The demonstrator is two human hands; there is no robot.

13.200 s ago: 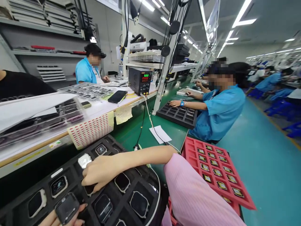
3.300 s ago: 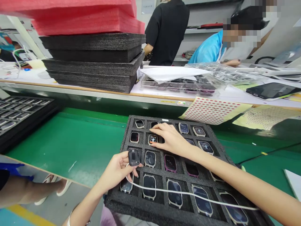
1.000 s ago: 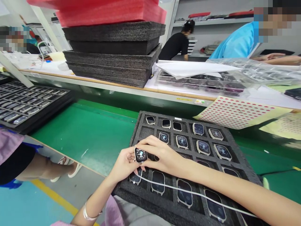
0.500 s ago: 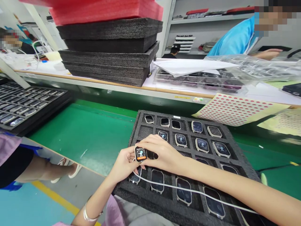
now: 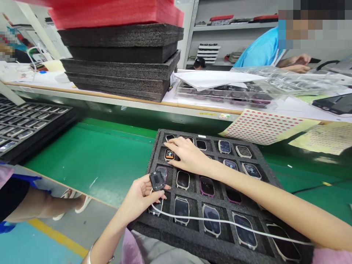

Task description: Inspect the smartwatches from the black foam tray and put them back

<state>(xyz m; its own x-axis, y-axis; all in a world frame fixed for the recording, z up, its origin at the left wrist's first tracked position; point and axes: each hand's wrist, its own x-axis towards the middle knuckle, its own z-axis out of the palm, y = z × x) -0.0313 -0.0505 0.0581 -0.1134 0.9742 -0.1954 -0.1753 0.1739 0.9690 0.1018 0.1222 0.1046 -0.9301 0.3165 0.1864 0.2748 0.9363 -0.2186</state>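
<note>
You wear pink: a pink sleeve [image 5: 332, 255] shows at four o'clock on your right arm, the forearm bare beyond it, and a fold of lilac-pink cloth [image 5: 132, 247] shows at seven o'clock. Grey cloth [image 5: 163, 246] covers your lap at six. Between seven and eight, a silver-coloured bangle [image 5: 88, 257] rings your left wrist. Your left hand [image 5: 140, 193] and right hand [image 5: 189, 154] are bare, with slim fingers.

Right hand [image 5: 189, 156] partly hides back-row watch [image 5: 190, 140]; red foam [image 5: 115, 14], phone [image 5: 337, 104] cut off by edges.
</note>
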